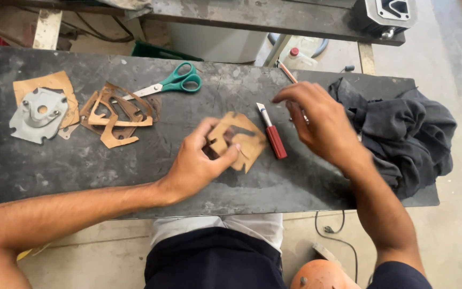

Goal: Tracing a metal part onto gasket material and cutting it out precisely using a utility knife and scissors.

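Observation:
My left hand (pixel 201 160) grips a brown cardboard cut-out gasket piece (pixel 241 140) by its left edge and holds it on the dark workbench (pixel 135 166). A red-handled craft knife (pixel 272 134) lies right beside the piece, blade pointing away from me. My right hand (pixel 316 120) hovers just right of the knife with its fingers spread and curled, holding nothing, slightly blurred.
Green-handled scissors (pixel 175 83) lie at the back of the bench. Cardboard scraps (pixel 116 115) and a grey metal cover plate (pixel 38 115) on cardboard sit at the left. A dark crumpled cloth (pixel 407 134) fills the right end. An orange pencil (pixel 287 72) lies behind my right hand.

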